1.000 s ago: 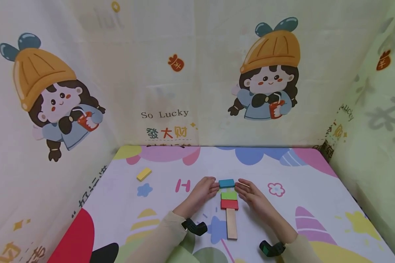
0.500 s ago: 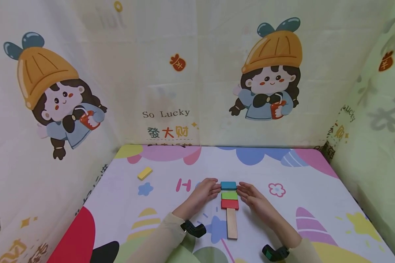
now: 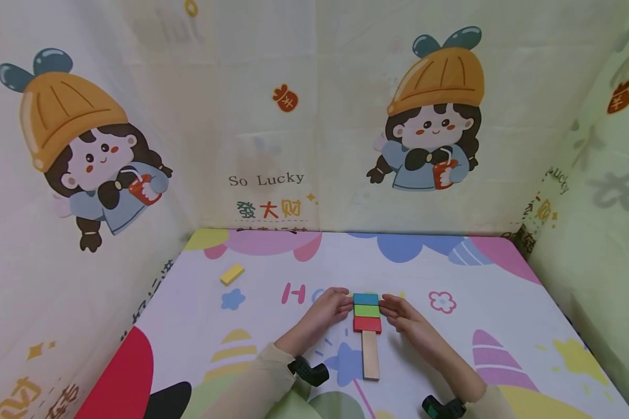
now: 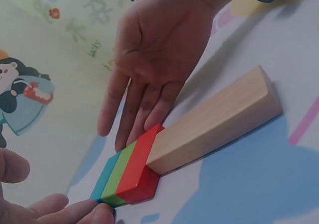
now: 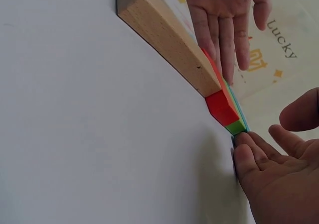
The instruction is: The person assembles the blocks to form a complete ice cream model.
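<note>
"How's the grip?"
"The left hand (image 3: 329, 307) and right hand (image 3: 407, 319) both have fingers extended, pinching nothing; the blue block (image 3: 366, 299) lies between their fingertips, long axis running hand to hand; neither looks nearer."
"And beyond?"
"The green block (image 3: 367, 311), then the red block (image 3: 367, 325), against its near side; the wooden block (image 3: 370, 356) butts up squarely, long axis crosswise."

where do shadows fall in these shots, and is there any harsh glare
Head view: fairly even light, no harsh glare, a soft shadow beside the right forearm; left wrist view: rather dim, a shadow stretching behind the right hand; right wrist view: a soft-edged shadow near that hand on the tabletop, no harsh glare.
</note>
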{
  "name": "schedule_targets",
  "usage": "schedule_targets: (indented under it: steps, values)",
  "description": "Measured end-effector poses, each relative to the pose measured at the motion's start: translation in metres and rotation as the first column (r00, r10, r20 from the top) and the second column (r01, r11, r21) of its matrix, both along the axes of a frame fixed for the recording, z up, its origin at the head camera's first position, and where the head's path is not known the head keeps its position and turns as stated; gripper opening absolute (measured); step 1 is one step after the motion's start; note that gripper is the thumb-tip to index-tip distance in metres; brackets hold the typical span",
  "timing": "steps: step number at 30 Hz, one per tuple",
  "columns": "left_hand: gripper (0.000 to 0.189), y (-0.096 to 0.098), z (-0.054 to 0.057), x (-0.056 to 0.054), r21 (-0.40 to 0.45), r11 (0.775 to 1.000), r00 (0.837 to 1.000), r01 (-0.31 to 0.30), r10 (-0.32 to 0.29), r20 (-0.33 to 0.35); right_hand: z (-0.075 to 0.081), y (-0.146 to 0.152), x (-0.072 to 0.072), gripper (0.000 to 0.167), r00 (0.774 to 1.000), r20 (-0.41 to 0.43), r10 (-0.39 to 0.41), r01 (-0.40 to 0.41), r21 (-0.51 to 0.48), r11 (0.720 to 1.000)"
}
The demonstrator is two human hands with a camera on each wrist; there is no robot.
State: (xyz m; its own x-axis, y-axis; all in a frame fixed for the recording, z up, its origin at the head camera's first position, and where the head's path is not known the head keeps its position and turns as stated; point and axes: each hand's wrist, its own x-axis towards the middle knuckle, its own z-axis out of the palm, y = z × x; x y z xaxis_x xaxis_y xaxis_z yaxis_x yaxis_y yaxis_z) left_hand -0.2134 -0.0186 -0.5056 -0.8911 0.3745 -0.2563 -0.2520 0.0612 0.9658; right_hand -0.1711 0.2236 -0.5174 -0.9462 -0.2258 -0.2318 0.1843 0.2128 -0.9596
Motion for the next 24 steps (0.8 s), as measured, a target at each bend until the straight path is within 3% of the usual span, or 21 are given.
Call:
schedule_targets:
  steps: [6, 8, 10, 12, 15, 17, 20, 24]
  values:
    - [0.048, 0.001, 0.0, 0.004, 0.007, 1.0, 1.0, 0.006, -0.006, 0.001, 0.0, -0.001, 0.002, 0.057, 1.0, -0.004, -0.01, 0.01, 0.005, 1.0]
    - [0.048, -0.001, 0.0, 0.005, 0.007, 1.0, 1.0, 0.014, -0.014, 0.0, 0.0, -0.002, 0.003, 0.055, 0.999, -0.053, -0.013, 0.016, 0.052, 0.999]
    - [0.048, -0.004, 0.0, 0.007, -0.011, 0.999, 0.999, 0.032, -0.032, -0.012, 0.0, -0.003, 0.005, 0.05, 0.986, -0.166, 0.015, 0.013, 0.162, 0.987]
    - [0.046, -0.009, 0.0, 0.008, -0.04, 0.998, 0.998, 0.044, -0.046, -0.034, -0.001, -0.005, 0.007, 0.045, 0.946, -0.309, 0.094, 0.014, 0.329, 0.944]
    - [0.042, -0.018, -0.001, 0.008, -0.094, 0.994, 0.995, 0.054, -0.062, -0.082, -0.001, -0.008, 0.009, 0.038, 0.834, -0.479, 0.273, 0.053, 0.563, 0.825]
    - [0.038, -0.023, -0.002, 0.007, -0.114, 0.992, 0.993, 0.047, -0.058, -0.101, 0.001, -0.008, 0.008, 0.037, 0.773, -0.51, 0.377, 0.054, 0.646, 0.761]
    - [0.037, -0.031, -0.002, 0.005, -0.142, 0.989, 0.989, 0.051, -0.07, -0.133, 0.004, -0.006, 0.005, 0.045, 0.73, -0.487, 0.48, 0.011, 0.71, 0.705]
    - [0.038, -0.047, 0.0, -0.001, -0.187, 0.981, 0.985, 0.048, -0.077, -0.154, 0.005, -0.003, 0.001, 0.063, 0.688, -0.455, 0.566, -0.044, 0.752, 0.658]
